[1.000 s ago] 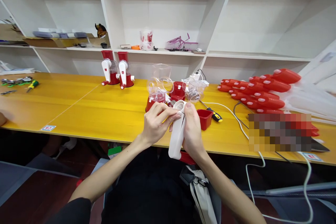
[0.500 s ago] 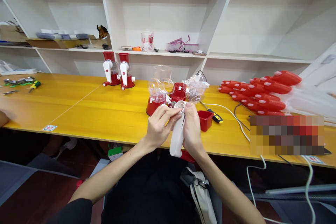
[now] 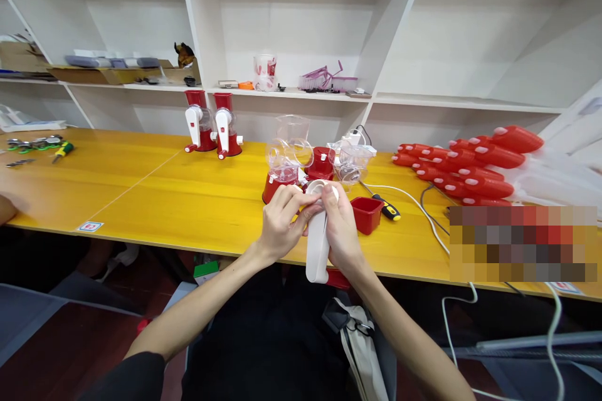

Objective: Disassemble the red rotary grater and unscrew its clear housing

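My right hand (image 3: 342,225) is wrapped round a white crank handle (image 3: 317,250), with its round hollow end up and a red knob (image 3: 337,279) at the lower end. With thumb and fingers bent together, my left hand (image 3: 283,219) grips the rim of the round end; whether a small part sits between those fingertips is hidden. Just beyond the hands stand a red base with a clear drum housing (image 3: 281,178), a red part (image 3: 321,161) and a second clear housing (image 3: 350,160). Right of my right hand lies a red square hopper (image 3: 367,214).
Two assembled red-and-white rotary graters (image 3: 226,125) stand at the back. A screwdriver (image 3: 388,208) and white cable (image 3: 418,207) lie to the right, near piled red bottle-shaped parts (image 3: 475,163). A green-yellow screwdriver (image 3: 64,150) lies far left. White shelves (image 3: 291,19) rise behind the yellow table (image 3: 155,200).
The crank handle has tilted slightly, its round end shifting a little left. My right thumb has moved over the rim of that end. Both hands keep their grip.
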Available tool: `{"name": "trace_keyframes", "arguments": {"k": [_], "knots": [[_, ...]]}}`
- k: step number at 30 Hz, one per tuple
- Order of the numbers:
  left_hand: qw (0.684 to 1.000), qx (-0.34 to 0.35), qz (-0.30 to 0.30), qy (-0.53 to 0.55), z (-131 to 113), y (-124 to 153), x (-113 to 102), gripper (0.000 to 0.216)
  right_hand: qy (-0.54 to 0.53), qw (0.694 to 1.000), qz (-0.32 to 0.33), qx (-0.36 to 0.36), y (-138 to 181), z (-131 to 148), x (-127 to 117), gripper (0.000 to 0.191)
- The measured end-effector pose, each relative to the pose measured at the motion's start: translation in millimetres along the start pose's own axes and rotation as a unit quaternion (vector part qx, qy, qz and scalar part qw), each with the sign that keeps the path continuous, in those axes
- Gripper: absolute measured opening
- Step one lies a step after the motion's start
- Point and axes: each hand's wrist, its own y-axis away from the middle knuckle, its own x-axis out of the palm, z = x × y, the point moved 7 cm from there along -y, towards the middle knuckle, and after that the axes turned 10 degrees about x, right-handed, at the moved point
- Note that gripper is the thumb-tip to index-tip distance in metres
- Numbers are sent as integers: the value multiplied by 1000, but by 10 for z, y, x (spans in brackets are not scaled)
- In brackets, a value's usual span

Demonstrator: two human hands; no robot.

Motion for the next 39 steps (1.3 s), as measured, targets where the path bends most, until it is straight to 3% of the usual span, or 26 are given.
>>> {"name": "trace_keyframes", "arguments": {"k": [10, 15, 17, 22, 29, 39], "knots": [[1000, 11, -11, 12, 15, -20, -24, 5, -6, 999, -32, -29, -25, 7, -45, 56], [997, -1, 33, 63, 12, -31, 37, 8, -8, 996, -73, -51, -71, 123, -221, 56], [997, -21, 33, 69, 30, -45, 30, 7, 0, 997, -64, -50, -75, 148, -230, 55], [997, -25, 51, 51, 8, -107, 9, 30, 11, 999, -22, -49, -12, 113, -101, 52], [999, -13, 29, 3, -41, -71, -3, 9, 24, 999, -13, -41, 2, 60, -46, 51], [999, 6, 29, 33, 14, -70, 6, 4, 29, 999, -18, -37, 19, 44, -30, 54]]}}
